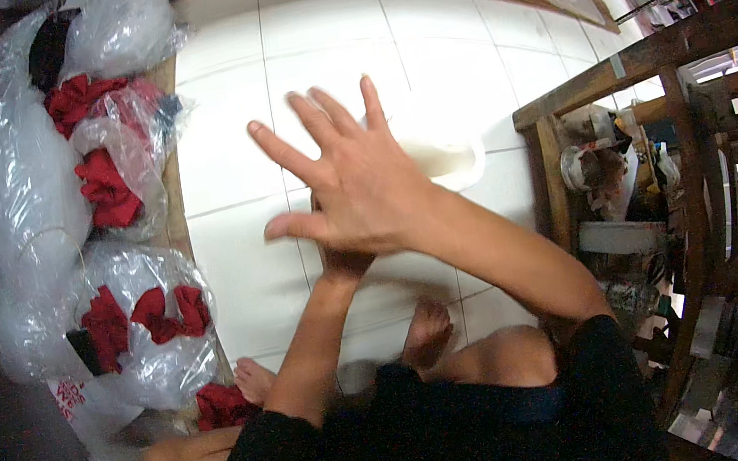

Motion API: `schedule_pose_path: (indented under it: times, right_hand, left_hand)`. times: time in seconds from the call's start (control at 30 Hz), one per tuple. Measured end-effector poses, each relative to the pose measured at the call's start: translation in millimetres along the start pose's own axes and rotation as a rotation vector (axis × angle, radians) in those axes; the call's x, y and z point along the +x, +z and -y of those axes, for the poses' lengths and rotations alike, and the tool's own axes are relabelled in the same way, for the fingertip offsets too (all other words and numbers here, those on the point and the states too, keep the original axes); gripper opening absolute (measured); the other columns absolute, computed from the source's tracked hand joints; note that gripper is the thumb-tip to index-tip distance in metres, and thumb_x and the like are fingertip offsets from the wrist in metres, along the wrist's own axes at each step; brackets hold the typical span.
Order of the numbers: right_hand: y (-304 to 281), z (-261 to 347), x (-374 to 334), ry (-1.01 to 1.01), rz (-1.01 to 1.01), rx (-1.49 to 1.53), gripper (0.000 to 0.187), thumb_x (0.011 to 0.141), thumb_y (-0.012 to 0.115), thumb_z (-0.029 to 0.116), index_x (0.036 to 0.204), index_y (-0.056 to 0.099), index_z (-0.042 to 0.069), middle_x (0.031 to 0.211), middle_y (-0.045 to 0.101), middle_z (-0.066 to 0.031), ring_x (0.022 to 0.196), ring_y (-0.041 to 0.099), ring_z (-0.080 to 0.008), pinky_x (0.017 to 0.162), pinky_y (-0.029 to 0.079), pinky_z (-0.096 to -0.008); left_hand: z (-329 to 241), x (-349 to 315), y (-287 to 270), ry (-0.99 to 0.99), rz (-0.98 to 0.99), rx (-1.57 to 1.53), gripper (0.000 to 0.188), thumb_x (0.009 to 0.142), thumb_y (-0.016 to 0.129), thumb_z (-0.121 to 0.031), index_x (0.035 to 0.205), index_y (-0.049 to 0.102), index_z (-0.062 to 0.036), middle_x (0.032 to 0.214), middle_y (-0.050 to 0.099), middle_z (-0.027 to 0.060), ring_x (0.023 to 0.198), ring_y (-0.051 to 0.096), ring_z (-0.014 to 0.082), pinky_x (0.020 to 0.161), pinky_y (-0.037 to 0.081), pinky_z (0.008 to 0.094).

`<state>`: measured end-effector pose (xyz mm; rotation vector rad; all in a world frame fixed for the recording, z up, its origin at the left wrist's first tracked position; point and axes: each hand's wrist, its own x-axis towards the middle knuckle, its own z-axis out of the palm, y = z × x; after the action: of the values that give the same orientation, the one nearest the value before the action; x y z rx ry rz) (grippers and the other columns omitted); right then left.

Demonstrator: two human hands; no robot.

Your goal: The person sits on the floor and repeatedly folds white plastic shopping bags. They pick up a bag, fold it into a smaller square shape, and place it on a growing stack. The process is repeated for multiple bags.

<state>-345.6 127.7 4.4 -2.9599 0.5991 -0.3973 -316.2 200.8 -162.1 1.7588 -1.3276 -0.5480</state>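
My right hand point(360, 184) is spread wide in the middle of the view, its fingers stretched forward and apart, with nothing visible in it. Beneath it is my left hand point(347, 260), showing only a strip near the wrist; its fingers are hidden behind the right hand. The two hands overlap, but whether they touch I cannot tell. Just beyond my right wrist, a cream-white object with a rounded, hollow end point(456, 162) lies on the white tiled floor point(230, 161). My right hand and forearm cover part of it, and its kind is unclear.
Clear plastic bags point(22, 177) line the left side, some holding red cloth pieces point(108, 186). On the right stands a dark wooden shelf frame point(640, 61) crowded with jars and odds and ends. My bare feet point(427, 331) and bent knees are near the lower edge.
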Motion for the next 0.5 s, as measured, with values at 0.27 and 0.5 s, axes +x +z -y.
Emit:
schedule_pose_path:
  times: [0.27, 0.5]
  right_hand:
    - [-19.4, -11.6, -1.0, 0.044, -0.134, 0.005, 0.093, 0.08, 0.049, 0.078, 0.15, 0.037, 0.018, 0.146, 0.04, -0.0288, 0.134, 0.037, -0.0489, 0.109, 0.016, -0.0711]
    - [-46.2, -35.8, -13.8, 0.142, -0.205, -0.054, 0.097, 0.08, 0.049, 0.078, 0.151, 0.035, 0.014, 0.145, 0.04, -0.0299, 0.134, 0.038, -0.0468, 0.109, 0.018, -0.0695]
  left_hand:
    - [23.0, -7.0, 22.1, 0.051, -0.183, -0.107, 0.096, 0.068, 0.083, -0.017, 0.143, 0.025, -0.0059, 0.129, 0.047, 0.0197, 0.117, 0.049, 0.0393, 0.098, 0.044, 0.0487]
    - [23.1, -0.5, 21.1, 0.142, -0.404, -0.195, 0.106, 0.062, 0.087, -0.013, 0.145, 0.022, -0.0045, 0.13, 0.044, 0.0198, 0.111, 0.054, 0.039, 0.092, 0.047, 0.0475]
